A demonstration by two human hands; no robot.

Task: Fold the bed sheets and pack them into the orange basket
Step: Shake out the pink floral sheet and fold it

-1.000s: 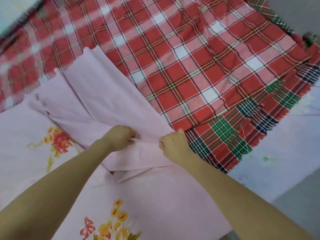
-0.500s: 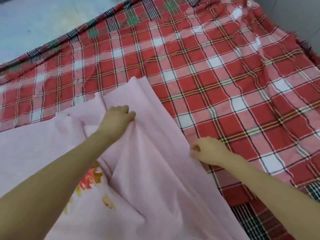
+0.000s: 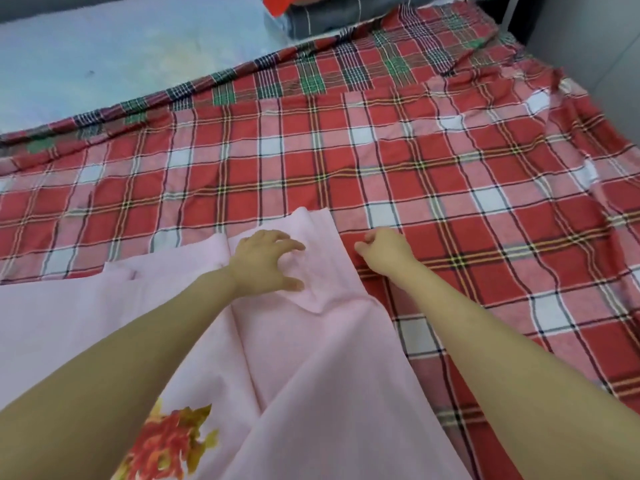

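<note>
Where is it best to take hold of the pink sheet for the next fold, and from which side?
Probably the far corner of the pink sheet, from the right: its folded layers meet there, lying free on the plaid sheet.

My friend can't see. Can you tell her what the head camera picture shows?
A person's left hand lies spread open, pressing on a partly folded pink flowered sheet. The right hand is curled just beside the pink edge, over a red plaid sheet spread out underneath.
</note>
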